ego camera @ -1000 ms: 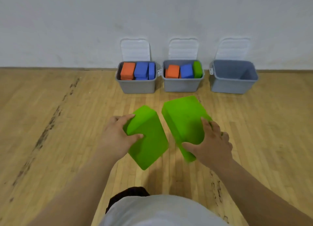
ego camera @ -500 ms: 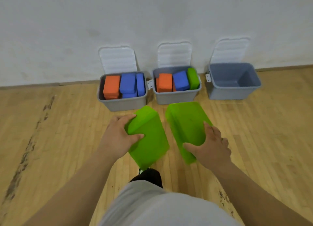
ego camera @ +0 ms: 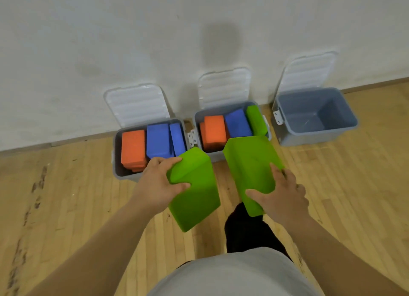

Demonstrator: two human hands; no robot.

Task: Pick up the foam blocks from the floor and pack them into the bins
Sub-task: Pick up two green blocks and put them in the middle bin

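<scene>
Mid-carry: left hand (ego camera: 158,185) grips a green foam block (ego camera: 197,198), right hand (ego camera: 283,196) a second green block (ego camera: 250,167); next, probably lowering them into the empty bin (ego camera: 318,132) beyond the right hand.

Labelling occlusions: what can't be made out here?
Head view:
- left bin, front right corner: behind left hand and left green block.
- middle bin, front wall: partly behind right green block, held by right hand.
- floor by the feet: hidden by shirt.
</scene>
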